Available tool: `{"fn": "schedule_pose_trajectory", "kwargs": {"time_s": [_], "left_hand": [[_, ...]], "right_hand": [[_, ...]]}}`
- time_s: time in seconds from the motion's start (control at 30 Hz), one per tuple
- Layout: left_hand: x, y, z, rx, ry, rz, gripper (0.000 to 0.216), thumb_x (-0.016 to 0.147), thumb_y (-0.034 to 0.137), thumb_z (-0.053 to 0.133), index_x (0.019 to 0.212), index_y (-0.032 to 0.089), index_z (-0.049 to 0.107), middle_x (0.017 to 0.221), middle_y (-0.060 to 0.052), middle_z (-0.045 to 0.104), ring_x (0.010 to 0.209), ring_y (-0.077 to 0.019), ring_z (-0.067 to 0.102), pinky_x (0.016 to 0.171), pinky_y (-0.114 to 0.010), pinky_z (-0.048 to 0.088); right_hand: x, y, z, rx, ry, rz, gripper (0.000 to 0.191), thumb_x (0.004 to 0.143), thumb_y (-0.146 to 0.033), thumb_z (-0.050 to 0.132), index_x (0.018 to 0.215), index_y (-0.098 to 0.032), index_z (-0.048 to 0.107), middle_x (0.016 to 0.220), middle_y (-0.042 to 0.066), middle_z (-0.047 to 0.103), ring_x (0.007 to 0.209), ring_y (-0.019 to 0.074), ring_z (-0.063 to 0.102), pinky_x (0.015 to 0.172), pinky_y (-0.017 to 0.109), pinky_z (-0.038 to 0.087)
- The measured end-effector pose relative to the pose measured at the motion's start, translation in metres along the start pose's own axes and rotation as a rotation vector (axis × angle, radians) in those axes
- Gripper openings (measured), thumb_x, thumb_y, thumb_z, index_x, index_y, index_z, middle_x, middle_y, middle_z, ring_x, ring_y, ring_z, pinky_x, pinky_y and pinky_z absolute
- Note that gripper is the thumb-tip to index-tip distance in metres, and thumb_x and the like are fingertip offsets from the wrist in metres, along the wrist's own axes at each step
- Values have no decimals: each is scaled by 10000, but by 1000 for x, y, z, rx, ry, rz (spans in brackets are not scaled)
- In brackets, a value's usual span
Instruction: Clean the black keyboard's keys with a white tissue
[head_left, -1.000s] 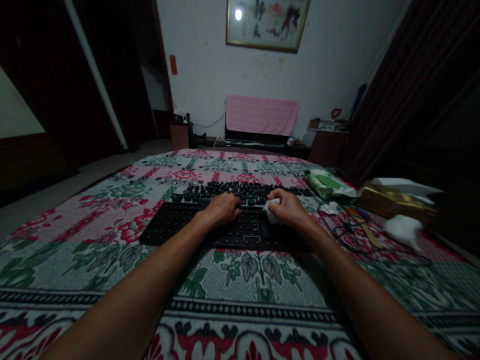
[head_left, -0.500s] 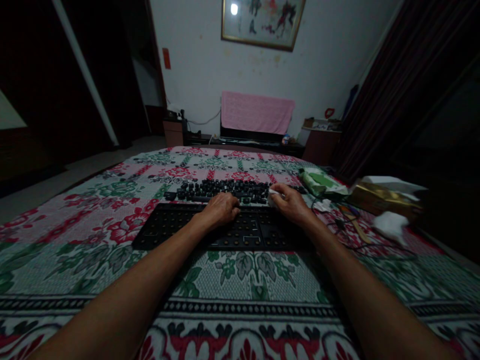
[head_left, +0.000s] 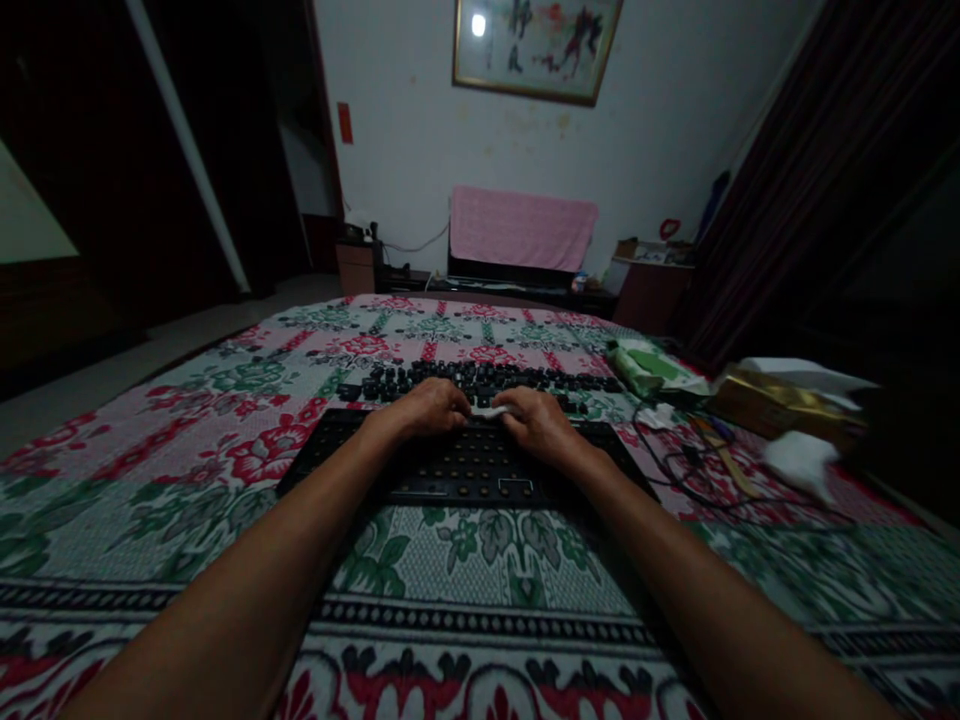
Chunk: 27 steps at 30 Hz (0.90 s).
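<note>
A black keyboard base (head_left: 450, 470) with its keycaps off lies on the floral bedspread (head_left: 465, 560) in front of me. Beyond it runs a row of loose black keycaps (head_left: 480, 382). My left hand (head_left: 426, 408) rests curled on the far edge of the base, fingers bent down onto it. My right hand (head_left: 536, 425) is closed around a small white wipe (head_left: 491, 411) and presses it against the base's top edge, close beside the left hand.
A green and white packet (head_left: 651, 367) lies to the right of the keycaps. Further right are a black cable (head_left: 686, 465), a gold box (head_left: 780, 405) and crumpled white tissue (head_left: 799, 460). A pink cloth (head_left: 523, 228) covers something at the far wall.
My right hand with the white wipe has slid left along the keyboard's top edge, from its right part to the middle, ending beside the left hand. The left hand has barely moved.
</note>
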<state>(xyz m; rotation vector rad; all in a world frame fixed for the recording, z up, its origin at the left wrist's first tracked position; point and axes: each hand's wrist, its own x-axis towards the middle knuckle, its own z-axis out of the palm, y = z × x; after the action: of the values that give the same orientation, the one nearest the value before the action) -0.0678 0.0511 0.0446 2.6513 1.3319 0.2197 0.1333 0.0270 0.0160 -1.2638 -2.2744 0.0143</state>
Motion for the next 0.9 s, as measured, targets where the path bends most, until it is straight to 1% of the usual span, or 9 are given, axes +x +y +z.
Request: {"fn": "schedule_pose_trajectory", "kwargs": {"time_s": [0.13,0.23,0.33,0.47,0.6,0.73,0.9], "left_hand": [[1,0,2,-32,-6,8,291,733,254,530,974,264,693,846,18,703,782,-135,617,668,-187,414],[1,4,2,-11,-5,6,315,735,227,520,1004,244,684,894,-1,704,826,-150,620,703,-200,423],[0,6,1,14,-11,1,324,739,207,513,1015,242,679,931,-6,701,850,-151,619,722,-200,426],[-1,2,-2,-11,-54,16,317,749,236,533,1035,253,669,987,6,689,918,-141,601,755,-182,416],[-1,-5,0,-65,-84,54,322,754,267,546,1055,249,660,960,7,689,908,-143,595,739,-181,413],[0,-6,5,-70,-37,92,318,767,259,527,1054,229,661,957,-8,684,894,-148,595,742,-193,410],[2,-6,11,-60,29,79,318,772,274,531,1056,205,657,967,-32,679,909,-166,592,756,-216,410]], "right_hand": [[1,-14,1,-99,-97,-68,259,805,-107,466,971,-201,640,877,52,570,792,144,536,709,235,406],[-1,-20,2,-165,-111,-57,275,833,-112,424,970,-215,640,867,53,529,721,133,508,629,221,382],[-3,-22,3,-213,-106,-32,270,844,-128,414,963,-220,639,863,56,507,696,136,490,594,223,362],[-8,-17,0,-220,-112,3,272,850,-129,400,956,-209,637,859,57,493,691,131,481,604,221,360],[-14,-6,-5,-183,-93,34,272,852,-129,396,983,-198,624,865,53,490,754,136,494,669,221,374],[-16,-1,-4,-168,-82,42,273,849,-123,401,1013,-185,610,877,54,493,798,137,494,708,218,375],[-11,-9,0,-204,-83,12,285,872,-149,372,1030,-199,603,893,55,492,774,136,488,687,220,366]]}}
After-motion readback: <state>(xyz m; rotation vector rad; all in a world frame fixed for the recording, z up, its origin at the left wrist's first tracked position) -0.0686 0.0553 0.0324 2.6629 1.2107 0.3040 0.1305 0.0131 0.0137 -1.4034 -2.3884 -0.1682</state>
